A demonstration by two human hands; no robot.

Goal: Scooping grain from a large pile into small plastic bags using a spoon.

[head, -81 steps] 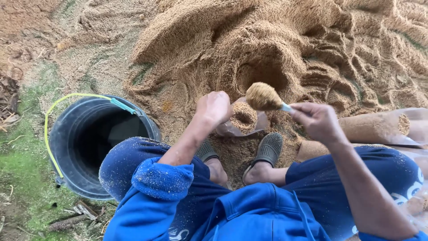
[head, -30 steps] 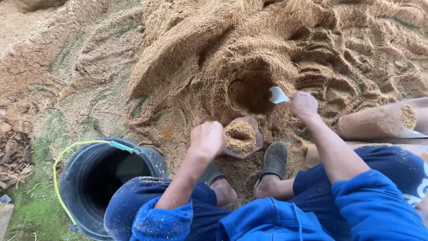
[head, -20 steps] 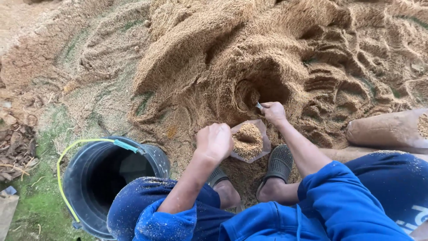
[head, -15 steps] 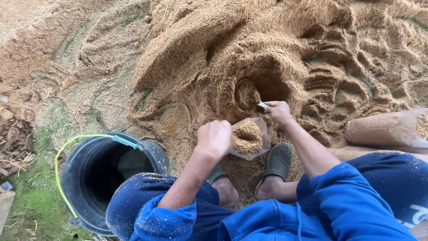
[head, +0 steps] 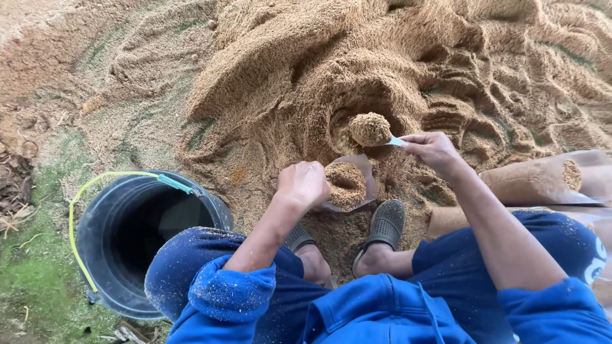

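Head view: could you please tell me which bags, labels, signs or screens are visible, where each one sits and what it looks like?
Small clear bag: held open by the left hand, part full of tan husk.
Filled clear bags: lying at the right edge, long tan rolls.
White print on the trouser leg: far right, on blue cloth.
No signs or screens.

Your left hand (head: 303, 185) hiding the near edge of the clear plastic bag of brown husk (head: 347, 185), small scoop's pale handle (head: 395, 141) mostly inside your right hand (head: 433, 150), filled clear bags (head: 542, 181) cut off at right edge
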